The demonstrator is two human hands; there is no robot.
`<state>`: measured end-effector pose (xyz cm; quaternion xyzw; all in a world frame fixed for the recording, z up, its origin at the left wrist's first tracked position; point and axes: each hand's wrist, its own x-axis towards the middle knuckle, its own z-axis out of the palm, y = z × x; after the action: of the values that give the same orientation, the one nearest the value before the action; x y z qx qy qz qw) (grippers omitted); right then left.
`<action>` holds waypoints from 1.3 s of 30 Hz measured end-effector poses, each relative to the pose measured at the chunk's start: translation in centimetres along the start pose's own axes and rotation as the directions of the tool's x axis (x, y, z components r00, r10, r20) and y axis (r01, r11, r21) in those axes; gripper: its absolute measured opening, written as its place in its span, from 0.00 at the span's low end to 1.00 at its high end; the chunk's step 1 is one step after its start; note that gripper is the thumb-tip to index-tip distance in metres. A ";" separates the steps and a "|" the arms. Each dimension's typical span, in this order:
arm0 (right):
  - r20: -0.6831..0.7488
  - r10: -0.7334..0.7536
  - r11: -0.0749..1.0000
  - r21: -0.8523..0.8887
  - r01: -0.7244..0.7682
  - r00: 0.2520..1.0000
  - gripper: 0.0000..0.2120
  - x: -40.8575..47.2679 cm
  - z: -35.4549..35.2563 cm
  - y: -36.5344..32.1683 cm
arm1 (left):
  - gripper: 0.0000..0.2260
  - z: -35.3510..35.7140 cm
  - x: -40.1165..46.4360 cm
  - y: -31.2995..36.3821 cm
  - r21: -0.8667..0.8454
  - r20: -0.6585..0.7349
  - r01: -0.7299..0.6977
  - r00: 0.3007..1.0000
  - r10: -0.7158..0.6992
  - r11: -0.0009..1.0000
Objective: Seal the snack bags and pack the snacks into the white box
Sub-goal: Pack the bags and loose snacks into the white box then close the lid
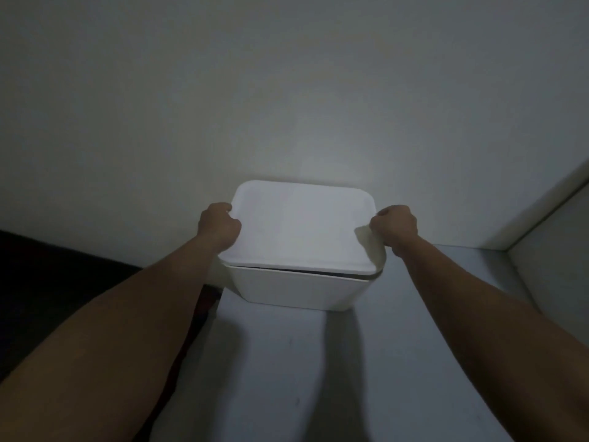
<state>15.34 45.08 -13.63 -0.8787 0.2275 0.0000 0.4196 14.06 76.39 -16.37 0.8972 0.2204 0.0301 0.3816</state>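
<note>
Gripping the side edges of a white lid (301, 226), the left hand (219, 225) and right hand (395, 227) each curl round its rim. It sits over the white box (296, 290) (a dark gap shows along the near edge), which stands on a pale bench (287, 378) against the wall (287, 90).

dim room corner: plain white wall (287, 90), pale shelf (398, 362)

Pale shelf (398, 362) against a grey wall (287, 90); dark area (47, 266), perhaps floor.
</note>
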 end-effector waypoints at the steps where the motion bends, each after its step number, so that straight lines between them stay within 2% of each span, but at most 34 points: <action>1: -0.003 -0.003 1.000 -0.004 0.003 1.000 0.11 0.0 0.0 0.1 | 0.23 0.0 0.0 -0.1 -0.010 -0.012 -0.002 1.000 0.002 1.000; 4: -0.027 -0.011 1.000 -0.013 0.011 1.000 0.11 -0.2 0.3 0.5 | 0.21 0.1 -0.5 -0.3 -0.022 -0.052 -0.021 0.998 0.020 1.000; 9: -0.064 -0.011 1.000 0.008 0.011 0.998 0.16 -0.3 0.9 1.2 | 0.10 0.5 -1.4 0.0 -0.042 -0.133 -0.100 0.987 0.093 0.994; 13: -0.074 -0.021 1.000 -0.007 0.021 0.997 0.17 -0.5 1.2 1.5 | 0.05 0.9 -1.8 -0.1 -0.037 -0.148 -0.106 0.984 0.099 0.994; 21: -0.098 -0.077 0.997 -0.039 0.073 0.992 0.18 -1.1 1.7 2.0 | 0.08 1.3 -1.6 -1.3 -0.047 -0.170 -0.151 0.975 0.141 0.987; 26: -0.160 -0.174 0.985 -0.040 0.170 0.972 0.16 -1.4 2.9 2.9 | 0.05 1.4 -2.0 -1.3 -0.045 -0.287 -0.170 0.946 0.150 0.984; 29: -0.164 -0.206 0.978 -0.041 0.202 0.965 0.17 -1.6 3.4 3.5 | 0.11 1.5 -2.7 -0.9 -0.058 -0.348 -0.214 0.920 0.182 0.975; 33: -0.169 -0.251 0.968 -0.065 0.244 0.953 0.16 -1.8 3.8 3.6 | 0.12 1.7 -3.4 -0.5 -0.167 -0.402 -0.184 0.910 0.104 0.969; 37: -0.165 -0.314 0.945 -0.149 0.291 0.935 0.17 -2.2 4.2 4.0 | 0.16 2.2 -3.1 -1.0 -0.166 -0.360 -0.098 0.933 0.032 0.981; 39: -0.159 -0.363 0.910 -0.270 0.314 0.918 0.15 -2.5 4.3 3.9 | 0.17 2.6 -2.7 -1.4 -0.001 -0.290 -0.146 0.947 0.140 0.989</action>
<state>12.35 47.16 -18.81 -0.9442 0.1114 -0.1365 0.2783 11.73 74.32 -18.88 0.8924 0.2078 0.1907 0.3523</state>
